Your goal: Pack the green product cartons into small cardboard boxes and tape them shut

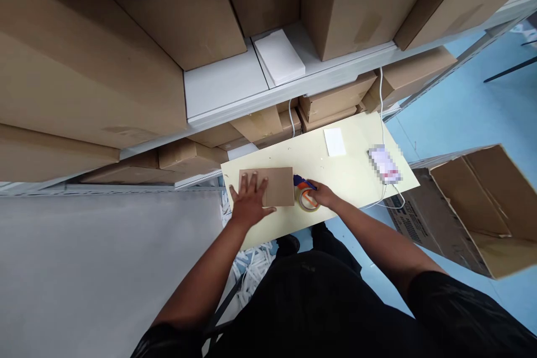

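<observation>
My right grip (322,194) clasps the tape dispenser (304,185); my left grip (250,204), splayed, rests on the cardboard (280,185). If the left grip eases, dispenser drag could skew it.

A small, plain brown cardboard piece (280,187), rectangular with straight edges, lies flat near the left end of the pale yellow tabletop (272,226), its left part covered by the spread left hand (249,207), its right part bare; whether it is a shallow box or a folded sheet cannot be told from above. Just beside its right edge is a tape dispenser (307,197) with blue and orange parts and a wide ring of clear, yellowish tape, gripped in the right hand (322,194), the blue end toward the cardboard's upper right corner.
</observation>
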Demonstrator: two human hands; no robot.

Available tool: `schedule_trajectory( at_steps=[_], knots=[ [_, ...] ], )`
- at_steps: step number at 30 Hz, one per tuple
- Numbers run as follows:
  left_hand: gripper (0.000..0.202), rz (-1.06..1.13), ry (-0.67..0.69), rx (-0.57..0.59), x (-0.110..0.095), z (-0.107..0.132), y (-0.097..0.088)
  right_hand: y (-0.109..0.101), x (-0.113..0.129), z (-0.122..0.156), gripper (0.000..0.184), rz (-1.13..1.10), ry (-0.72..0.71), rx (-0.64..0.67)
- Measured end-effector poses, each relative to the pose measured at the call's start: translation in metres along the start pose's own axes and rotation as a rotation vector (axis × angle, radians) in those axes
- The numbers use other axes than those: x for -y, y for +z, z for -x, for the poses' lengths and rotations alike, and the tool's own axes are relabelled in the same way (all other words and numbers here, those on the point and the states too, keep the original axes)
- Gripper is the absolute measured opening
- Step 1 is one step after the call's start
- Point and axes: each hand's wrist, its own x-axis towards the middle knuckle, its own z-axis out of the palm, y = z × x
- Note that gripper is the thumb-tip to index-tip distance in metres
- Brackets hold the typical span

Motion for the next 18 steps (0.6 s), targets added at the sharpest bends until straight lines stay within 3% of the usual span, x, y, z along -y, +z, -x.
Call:
schedule_trajectory(
  at_steps=[4,8,12,15,18],
  knots=[
    [0.110,-0.012,-0.113,0.009,0.014,-0.013,0.000,-0.017,0.014,-0.004,0.063,-0.002,0.022,0.001],
    [0.108,0.000,-0.173,-0.007,0.004,-0.015,0.007,-0.009,-0.015,0.053,0.068,-0.021,0.013,-0.072],
    [0.108,0.051,-0.217,-0.006,-0.011,-0.010,0.013,0.027,-0.049,0.106,0.062,-0.180,0.032,-0.083],
    [0.111,0.097,-0.207,-0.017,-0.026,0.006,0.019,0.055,-0.036,0.093,0.056,-0.248,0.062,-0.112],
    [0.115,0.088,-0.130,-0.020,-0.030,0.025,0.022,0.052,0.003,0.045,0.055,-0.185,0.067,-0.185]
  ],
)
